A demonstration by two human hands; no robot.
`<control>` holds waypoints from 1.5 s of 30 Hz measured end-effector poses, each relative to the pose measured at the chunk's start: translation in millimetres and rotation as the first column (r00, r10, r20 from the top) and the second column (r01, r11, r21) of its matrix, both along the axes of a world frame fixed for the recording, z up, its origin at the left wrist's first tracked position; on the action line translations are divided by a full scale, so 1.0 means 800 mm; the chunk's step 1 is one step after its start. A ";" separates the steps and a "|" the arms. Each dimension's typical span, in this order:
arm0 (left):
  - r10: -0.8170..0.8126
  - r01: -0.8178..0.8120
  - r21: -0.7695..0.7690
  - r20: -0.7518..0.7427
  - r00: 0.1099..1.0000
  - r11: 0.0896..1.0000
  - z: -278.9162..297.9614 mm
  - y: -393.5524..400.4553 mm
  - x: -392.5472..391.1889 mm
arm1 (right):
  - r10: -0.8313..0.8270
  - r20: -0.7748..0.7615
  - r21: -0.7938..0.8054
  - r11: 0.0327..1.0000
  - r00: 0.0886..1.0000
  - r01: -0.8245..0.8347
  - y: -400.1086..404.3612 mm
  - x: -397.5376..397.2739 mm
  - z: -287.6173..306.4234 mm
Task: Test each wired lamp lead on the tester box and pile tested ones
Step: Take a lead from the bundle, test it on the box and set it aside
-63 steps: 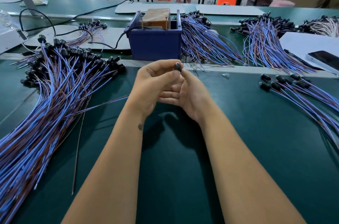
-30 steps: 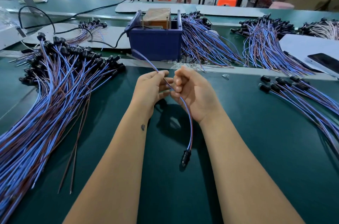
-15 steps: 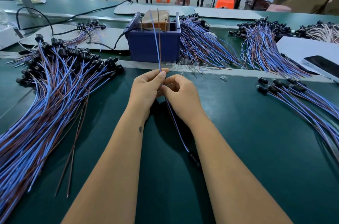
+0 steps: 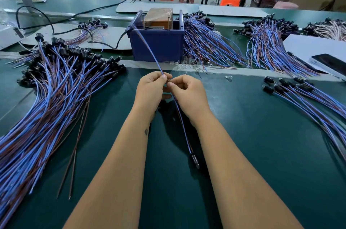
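Lead (image 4: 182, 125) is pinched mid-wire by both left hand (image 4: 151, 90) and right hand (image 4: 189, 93) over the desk (image 4: 243, 135), socket dangling. I'd keep the free ends spread so each touches its own tester (image 4: 158, 35) post.

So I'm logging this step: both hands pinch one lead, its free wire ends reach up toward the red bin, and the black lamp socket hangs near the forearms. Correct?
Not quite: the bin is blue, not red, as the head view shows. The rest holds: left hand and right hand pinch one lead, its black socket low between the forearms.
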State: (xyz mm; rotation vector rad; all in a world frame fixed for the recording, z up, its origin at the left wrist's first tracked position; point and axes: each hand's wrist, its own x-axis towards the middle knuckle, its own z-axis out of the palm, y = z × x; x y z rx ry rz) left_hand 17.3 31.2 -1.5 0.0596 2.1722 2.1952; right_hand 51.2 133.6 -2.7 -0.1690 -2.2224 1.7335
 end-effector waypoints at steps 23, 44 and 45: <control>0.176 -0.232 -0.291 -0.207 0.962 0.928 -0.004 -0.005 0.003 | -0.089 0.020 -0.088 0.992 0.996 0.091 0.002 0.002 0.003; 0.307 -0.335 -0.190 -0.162 0.938 0.923 -0.006 -0.013 -0.003 | -0.057 -0.020 -0.050 0.997 0.998 0.055 0.000 0.002 0.003; 0.309 -0.335 -0.182 -0.159 0.938 0.924 -0.006 -0.014 -0.003 | -0.055 -0.022 -0.047 0.997 0.998 0.054 0.000 0.002 0.003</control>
